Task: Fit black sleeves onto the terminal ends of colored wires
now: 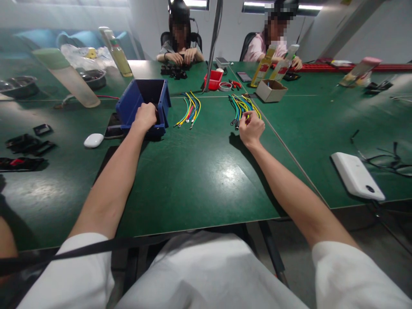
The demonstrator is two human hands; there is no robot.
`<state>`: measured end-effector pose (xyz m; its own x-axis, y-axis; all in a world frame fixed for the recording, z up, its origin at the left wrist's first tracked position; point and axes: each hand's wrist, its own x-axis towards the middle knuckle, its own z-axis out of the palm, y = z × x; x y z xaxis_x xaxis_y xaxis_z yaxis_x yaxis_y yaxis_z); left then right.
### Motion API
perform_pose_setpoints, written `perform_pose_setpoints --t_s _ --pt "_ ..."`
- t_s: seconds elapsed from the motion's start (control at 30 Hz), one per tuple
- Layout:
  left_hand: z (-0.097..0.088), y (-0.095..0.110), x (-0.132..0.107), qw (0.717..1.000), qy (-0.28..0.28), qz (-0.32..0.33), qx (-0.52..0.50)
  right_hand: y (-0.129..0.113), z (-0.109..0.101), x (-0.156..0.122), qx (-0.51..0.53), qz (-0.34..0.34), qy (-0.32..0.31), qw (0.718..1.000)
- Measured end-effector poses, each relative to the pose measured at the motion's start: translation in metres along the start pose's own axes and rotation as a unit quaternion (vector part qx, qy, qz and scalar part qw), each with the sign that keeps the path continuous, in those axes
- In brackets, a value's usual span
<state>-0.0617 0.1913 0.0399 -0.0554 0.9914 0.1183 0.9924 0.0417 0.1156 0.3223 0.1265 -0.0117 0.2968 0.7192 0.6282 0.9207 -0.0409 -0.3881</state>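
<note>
Head view: beyond the glossy desk's near edge, left hand inside a boxy plastic bin, right hand curled at slender wires; I can't tell either's grip.

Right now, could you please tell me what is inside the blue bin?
The left hand reaches into the blue bin; hand and front wall cover anything lying at its bottom.
</note>
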Motion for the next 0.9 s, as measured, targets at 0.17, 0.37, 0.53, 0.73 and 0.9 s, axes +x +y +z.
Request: perform_pose_setpoints --t_s 0.17,0.37,0.53,0.73,0.9 --pt "-0.002 0.003 -0.001 1.000 -0.019 -0.012 0.012 -0.028 0.001 -0.023 0.035 -0.116 -0.051 0.991" --pt "-0.006 0.007 -0.006 0.999 -0.028 -0.020 0.018 -0.052 0.008 -0.033 -0.008 -0.211 -0.135 0.968" --pt "-0.008 0.009 -0.008 0.999 -0.029 -0.018 0.034 -0.067 0.013 -0.027 -0.045 -0.210 -0.171 0.962" --pt "-0.009 0.008 -0.007 0.998 -0.030 0.002 0.050 -0.096 0.023 -0.020 -0.073 -0.155 -0.225 0.959" --pt "-0.008 0.005 -0.002 0.997 -0.065 -0.002 0.048 -0.117 0.033 -0.013 -0.054 -0.111 -0.254 0.959"
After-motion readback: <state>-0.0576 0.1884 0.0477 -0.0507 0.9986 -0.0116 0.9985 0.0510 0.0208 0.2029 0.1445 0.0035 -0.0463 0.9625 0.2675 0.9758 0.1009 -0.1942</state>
